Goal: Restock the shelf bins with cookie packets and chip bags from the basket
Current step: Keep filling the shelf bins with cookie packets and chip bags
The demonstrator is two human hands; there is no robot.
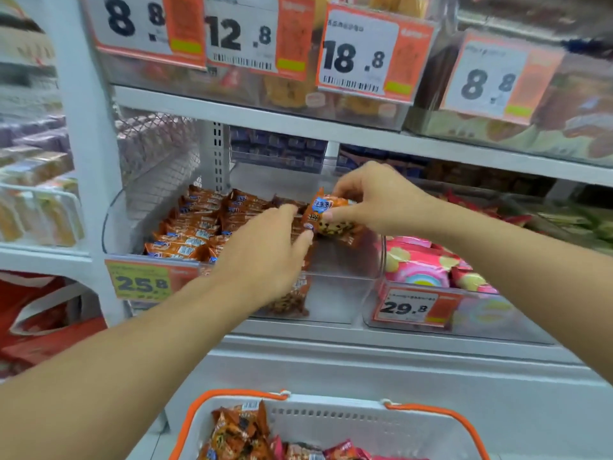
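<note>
While partly restocked, clear shelf bin [345, 260] carrying rows of orange cookie packets [192, 227] along its left and back, with bare floor at its right front corner. Held above that gap: one orange cookie packet [331, 215], pinched by right hand [381, 200], thumb under its lower left edge and fingers [345, 187] curled over its top, closed on wrapper. Just left of it, left hand [265, 257] palm down over middle of bin, fingers [305, 237] loosely spread and nearly touching packet's lower corner; nothing visibly gripped, though underside hidden. Judged mid-task: this packet about to be set down, not yet resting among others. Further right, neighbouring bin [414, 303] holding pink snack bags [421, 263], looking fairly full near its front edge. Below shelf front, white basket with orange handles [331, 419] still containing several orange packets [238, 433] and some red and pink ones [345, 451], so more trips likely left. Price tags [139, 282] clipped to bin fronts.
</note>
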